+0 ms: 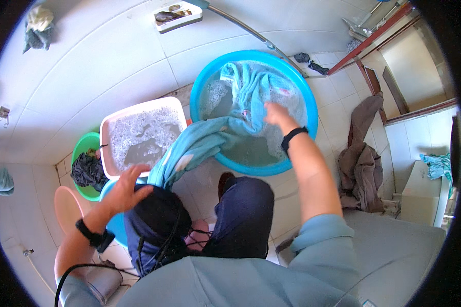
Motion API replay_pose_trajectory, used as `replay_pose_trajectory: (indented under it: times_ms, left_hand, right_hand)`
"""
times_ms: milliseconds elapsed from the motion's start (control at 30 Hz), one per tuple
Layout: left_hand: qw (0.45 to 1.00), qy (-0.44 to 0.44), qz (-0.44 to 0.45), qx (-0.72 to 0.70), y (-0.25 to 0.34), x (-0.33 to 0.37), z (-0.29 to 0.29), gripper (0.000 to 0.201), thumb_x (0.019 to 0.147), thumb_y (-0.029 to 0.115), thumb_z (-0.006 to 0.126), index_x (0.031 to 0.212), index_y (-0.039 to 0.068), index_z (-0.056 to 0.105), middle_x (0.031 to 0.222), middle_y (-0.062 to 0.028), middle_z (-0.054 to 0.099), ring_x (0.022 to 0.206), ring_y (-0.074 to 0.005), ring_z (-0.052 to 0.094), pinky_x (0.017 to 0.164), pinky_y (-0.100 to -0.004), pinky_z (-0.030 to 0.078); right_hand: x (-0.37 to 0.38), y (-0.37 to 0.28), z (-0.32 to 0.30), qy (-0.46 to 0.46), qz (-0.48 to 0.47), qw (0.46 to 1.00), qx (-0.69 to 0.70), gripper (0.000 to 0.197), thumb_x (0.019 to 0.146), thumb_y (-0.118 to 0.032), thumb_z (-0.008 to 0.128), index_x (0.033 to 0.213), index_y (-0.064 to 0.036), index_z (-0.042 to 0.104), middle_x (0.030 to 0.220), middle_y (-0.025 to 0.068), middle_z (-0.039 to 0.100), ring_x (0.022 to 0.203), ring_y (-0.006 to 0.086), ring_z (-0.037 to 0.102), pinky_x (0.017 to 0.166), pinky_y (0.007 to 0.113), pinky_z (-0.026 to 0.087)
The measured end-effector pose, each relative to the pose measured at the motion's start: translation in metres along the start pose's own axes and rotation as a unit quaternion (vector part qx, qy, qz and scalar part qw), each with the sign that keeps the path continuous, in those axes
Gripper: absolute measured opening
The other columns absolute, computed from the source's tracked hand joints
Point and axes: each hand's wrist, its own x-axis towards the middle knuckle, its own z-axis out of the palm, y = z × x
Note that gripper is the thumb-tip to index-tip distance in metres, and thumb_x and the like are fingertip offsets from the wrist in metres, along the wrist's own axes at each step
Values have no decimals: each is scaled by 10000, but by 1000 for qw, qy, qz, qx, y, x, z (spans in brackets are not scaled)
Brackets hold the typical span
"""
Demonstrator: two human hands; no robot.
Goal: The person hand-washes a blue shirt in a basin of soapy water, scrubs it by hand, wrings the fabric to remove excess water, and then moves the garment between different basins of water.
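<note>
A long light-blue towel (197, 143) lies partly in the soapy water of a large blue basin (312, 120). It runs over the near-left rim down to my left knee, where its end is hidden. My right hand (279, 115) is over the basin beside the wet folds, fingers bent but apart; I cannot tell whether they touch the cloth. Just left of the towel's lower end, my left hand (124, 193) hovers above my knee with thumb and fingers spread, holding nothing. Each wrist wears a black band.
Left of the basin stands a pale pink tub (105, 148) of suds. Beyond it is a green basin (79, 148) with dark cloth (88, 170). A smaller blue basin (119, 238) is partly under my left leg. Brown clothing (361, 171) lies right; a metal pole (241, 25) leans behind.
</note>
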Motion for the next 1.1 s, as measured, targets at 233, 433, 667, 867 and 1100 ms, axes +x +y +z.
replay_pose_trajectory:
  times_ms: [233,433,667,867,1100]
  left_hand:
    - [994,22,-86,59,-7,-28,14,464,800,146,718,1218,56,538,1278,-171,551,1188,-385,504,1030,-450,383]
    - [995,-37,-93,2,8,31,3,420,828,130,690,1206,40,531,1212,-198,557,1152,-388,531,982,-425,424]
    - [991,-128,-29,26,-1,157,68,590,854,212,697,1339,29,415,1355,-213,455,1275,-392,455,1071,-462,371]
    - [977,-68,-136,151,-27,184,110,946,783,318,770,1488,25,211,1514,-283,267,1399,-430,308,1138,-492,296]
    - [965,-159,-199,62,-51,164,104,1241,717,434,820,1499,-90,11,1479,-349,289,1374,-449,347,1131,-417,323]
  right_hand:
    - [10,-52,97,11,-57,989,-133,579,858,-242,668,1408,-219,487,1528,135,327,1404,358,309,1094,675,236]
    - [40,-40,148,-116,-11,993,-18,335,904,-243,600,1203,-102,655,1394,167,505,1284,356,472,1058,602,328]
    - [-8,-25,121,-141,-74,974,160,455,892,-436,614,1069,-22,680,1115,197,666,1033,383,629,871,465,494]
    - [-74,-8,43,-3,-77,959,274,405,882,-440,620,1006,-60,684,902,180,692,879,369,658,780,462,498]
    - [-127,-19,-54,153,-75,843,509,294,897,-295,664,930,-3,674,731,139,676,667,211,662,649,382,506]
